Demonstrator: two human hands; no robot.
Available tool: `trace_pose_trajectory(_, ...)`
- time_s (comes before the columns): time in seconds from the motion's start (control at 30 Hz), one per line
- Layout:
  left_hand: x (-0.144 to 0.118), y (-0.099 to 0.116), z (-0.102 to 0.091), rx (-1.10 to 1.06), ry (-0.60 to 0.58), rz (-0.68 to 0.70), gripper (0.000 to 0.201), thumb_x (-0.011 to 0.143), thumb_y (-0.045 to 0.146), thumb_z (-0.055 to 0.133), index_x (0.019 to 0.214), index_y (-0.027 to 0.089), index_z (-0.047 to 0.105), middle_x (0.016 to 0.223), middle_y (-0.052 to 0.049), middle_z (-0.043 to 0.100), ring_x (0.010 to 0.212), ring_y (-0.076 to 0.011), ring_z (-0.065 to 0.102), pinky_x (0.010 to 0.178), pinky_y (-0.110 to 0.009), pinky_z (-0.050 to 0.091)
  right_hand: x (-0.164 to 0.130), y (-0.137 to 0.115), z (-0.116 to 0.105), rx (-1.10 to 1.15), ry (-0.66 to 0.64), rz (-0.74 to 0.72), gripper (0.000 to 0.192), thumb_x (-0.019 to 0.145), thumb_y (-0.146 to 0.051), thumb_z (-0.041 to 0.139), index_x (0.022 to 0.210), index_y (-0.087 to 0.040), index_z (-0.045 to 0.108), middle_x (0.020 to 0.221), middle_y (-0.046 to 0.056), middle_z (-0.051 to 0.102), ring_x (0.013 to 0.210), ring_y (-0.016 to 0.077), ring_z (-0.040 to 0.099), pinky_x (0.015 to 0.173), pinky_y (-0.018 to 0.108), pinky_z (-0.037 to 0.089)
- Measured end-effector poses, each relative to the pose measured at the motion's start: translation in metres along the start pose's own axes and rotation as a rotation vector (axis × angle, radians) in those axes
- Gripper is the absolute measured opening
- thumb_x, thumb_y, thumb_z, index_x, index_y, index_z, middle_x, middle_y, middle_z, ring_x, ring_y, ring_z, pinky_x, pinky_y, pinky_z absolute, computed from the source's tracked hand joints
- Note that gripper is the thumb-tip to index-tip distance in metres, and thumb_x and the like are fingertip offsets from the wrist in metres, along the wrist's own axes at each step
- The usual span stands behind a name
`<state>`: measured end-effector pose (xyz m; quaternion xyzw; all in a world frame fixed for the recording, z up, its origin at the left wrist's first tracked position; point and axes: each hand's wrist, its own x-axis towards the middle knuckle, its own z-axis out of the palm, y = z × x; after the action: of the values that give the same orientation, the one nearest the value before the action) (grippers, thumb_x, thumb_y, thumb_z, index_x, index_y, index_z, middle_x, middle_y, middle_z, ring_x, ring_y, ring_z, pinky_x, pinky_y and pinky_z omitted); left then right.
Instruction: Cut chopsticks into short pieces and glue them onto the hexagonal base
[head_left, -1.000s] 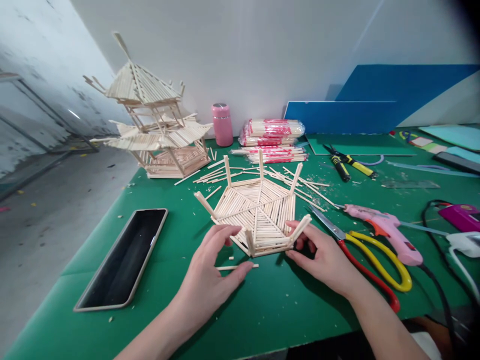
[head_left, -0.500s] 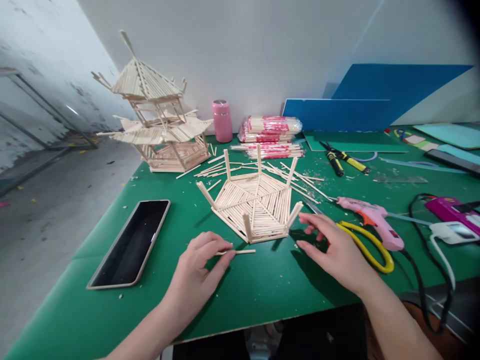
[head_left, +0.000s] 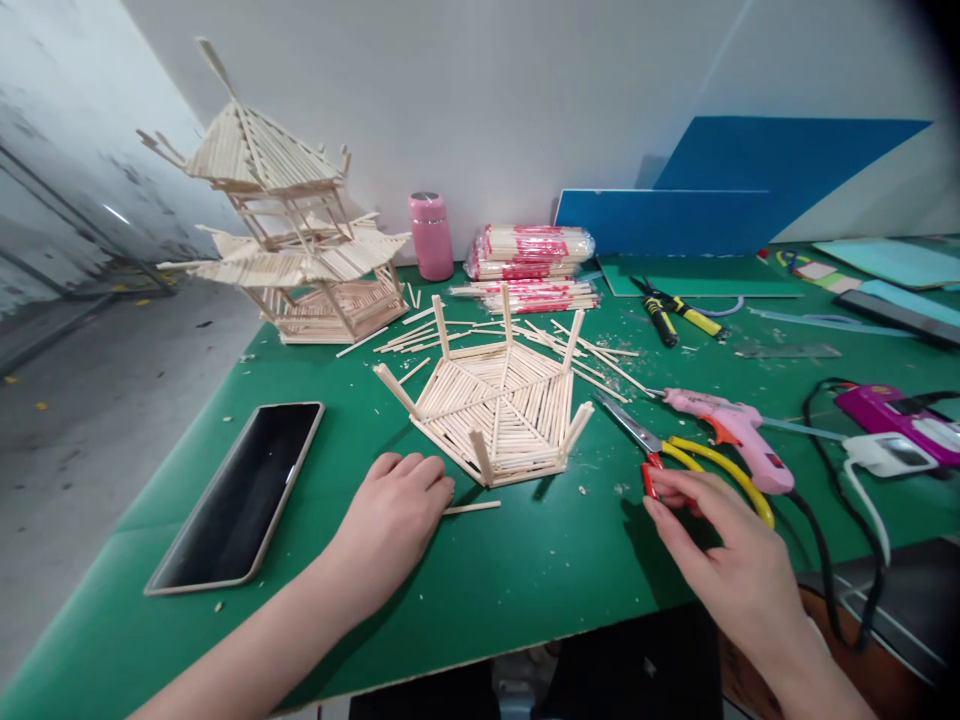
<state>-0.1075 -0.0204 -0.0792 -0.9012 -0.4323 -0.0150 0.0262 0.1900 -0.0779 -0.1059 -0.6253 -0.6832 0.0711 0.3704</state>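
Left hand (head_left: 390, 515): we rest it loosely curled beside the loose stick (head_left: 471, 508).
Right hand (head_left: 731, 560): our open fingers touch the scissors (head_left: 697, 462).

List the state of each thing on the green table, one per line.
scissors: blades open, handles under right hand
left hand: flat, beside loose stick
hexagonal stick frame: untouched, posts upright
phone: screen dark
glue gun: lying down
pagoda model: standing
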Motion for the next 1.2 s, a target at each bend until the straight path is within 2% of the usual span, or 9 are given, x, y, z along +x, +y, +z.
trace_pose_trajectory(0.13, 0.003, 0.001, -0.003, 0.030, -0.038, 0.056, 0.025, 0.083, 0.007, 0.040, 0.076, 0.015, 0.062, 0.072, -0.007, 0.059, 0.067, -0.0204, 0.054, 0.064, -0.034, 0.038, 0.002, -0.020, 0.009, 0.009, -0.006, -0.132, 0.019, 0.080, -0.019, 0.055, 0.099, -0.020, 0.057, 0.090, 0.005, 0.060, 0.077, 0.0162, 0.059, 0.071, 0.029, 0.049)
trace_pose_trajectory(0.33, 0.003, 0.000, -0.003, -0.047, -0.066, 0.015, 0.024, 0.084, 0.012, 0.040, 0.075, 0.015, 0.063, 0.072, -0.008, 0.059, 0.067, -0.0211, 0.055, 0.062, -0.034, 0.041, 0.008, -0.073, 0.044, 0.129, -0.317, -0.341, 0.024, 0.084, -0.013, 0.048, 0.104, -0.019, 0.059, 0.089, 0.005, 0.063, 0.079, 0.0160, 0.057, 0.072, 0.029, 0.048)
trace_pose_trajectory(0.43, -0.001, -0.002, 0.003, -0.108, 0.030, -0.007, 0.027, 0.087, 0.015, 0.037, 0.083, 0.013, 0.064, 0.074, -0.008, 0.061, 0.069, -0.0208, 0.055, 0.063, -0.033, 0.044, 0.012, -0.094, 0.065, 0.066, -0.377, -0.377, 0.027, 0.087, -0.013, 0.043, 0.109, -0.017, 0.057, 0.092, 0.006, 0.063, 0.081, 0.0162, 0.056, 0.072, 0.028, 0.047)
trace_pose_trajectory(0.53, -0.006, -0.004, 0.006, -0.131, 0.161, -0.023, 0.029, 0.088, 0.019, 0.035, 0.092, 0.011, 0.063, 0.079, -0.010, 0.062, 0.073, -0.0218, 0.057, 0.065, -0.034, 0.045, 0.015, -0.103, 0.080, 0.000, -0.384, -0.408, 0.026, 0.087, -0.012, 0.043, 0.109, -0.016, 0.057, 0.095, 0.006, 0.063, 0.082, 0.0165, 0.056, 0.072, 0.028, 0.047)
trace_pose_trajectory(0.7, -0.010, -0.003, 0.007, -0.199, 0.240, -0.097, 0.027, 0.086, 0.024, 0.040, 0.089, 0.012, 0.063, 0.083, -0.009, 0.062, 0.074, -0.0207, 0.058, 0.066, -0.034, 0.046, 0.014, -0.101, 0.084, -0.017, -0.383, -0.438, 0.022, 0.088, -0.016, 0.044, 0.105, -0.018, 0.058, 0.087, 0.004, 0.065, 0.076, 0.0166, 0.055, 0.067, 0.029, 0.044)
trace_pose_trajectory(0.93, 0.011, 0.006, 0.008, -0.352, 0.195, -0.199, 0.018, 0.077, 0.025, 0.056, 0.091, 0.016, 0.063, 0.090, -0.008, 0.063, 0.082, -0.0226, 0.058, 0.072, -0.035, 0.046, 0.010, -0.081, 0.072, 0.022, -0.421, -0.439, 0.022, 0.089, -0.017, 0.041, 0.103, -0.020, 0.058, 0.088, 0.002, 0.064, 0.077, 0.0166, 0.054, 0.068, 0.029, 0.043)
trace_pose_trajectory(1.07, 0.022, 0.010, 0.010, -0.453, 0.173, -0.236, 0.012, 0.076, 0.025, 0.056, 0.082, 0.019, 0.065, 0.083, -0.006, 0.063, 0.081, -0.0211, 0.059, 0.071, -0.032, 0.047, 0.009, -0.070, 0.063, 0.024, -0.410, -0.392, 0.022, 0.088, -0.014, 0.042, 0.101, -0.019, 0.059, 0.086, 0.003, 0.063, 0.075, 0.0166, 0.053, 0.067, 0.028, 0.043)
trace_pose_trajectory(1.2, 0.026, 0.010, 0.011, -0.489, 0.204, -0.225, 0.013, 0.075, 0.024, 0.056, 0.082, 0.022, 0.066, 0.081, -0.004, 0.063, 0.080, -0.0201, 0.060, 0.071, -0.030, 0.047, 0.012, -0.059, 0.052, -0.025, -0.462, -0.373, 0.020, 0.087, -0.015, 0.044, 0.100, -0.020, 0.059, 0.084, 0.003, 0.060, 0.076, 0.0165, 0.053, 0.066, 0.028, 0.042)
